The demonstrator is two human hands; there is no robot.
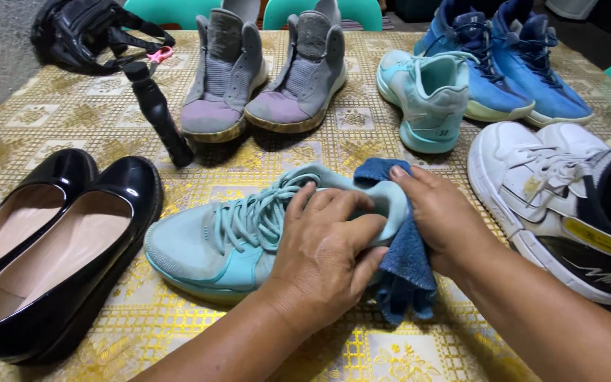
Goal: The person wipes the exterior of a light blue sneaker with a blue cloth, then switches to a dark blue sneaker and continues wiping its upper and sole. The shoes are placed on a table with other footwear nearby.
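Observation:
A light teal sneaker [213, 240] lies on its side on the gold patterned tablecloth [58, 113], toe pointing left. My left hand [323, 251] grips it across the laces and collar. My right hand [443, 216] presses a dark blue cloth [408, 276] against the sneaker's heel; the cloth hangs down below the hand.
The matching teal sneaker [429, 99] stands behind. A grey pair [263, 78] sits at the back centre, a blue pair [507, 64] at back right, white sneakers [553, 191] at right, and black glossy flats [51, 240] at left. A black bottle [157, 113] and a black bag [83, 32] stand back left.

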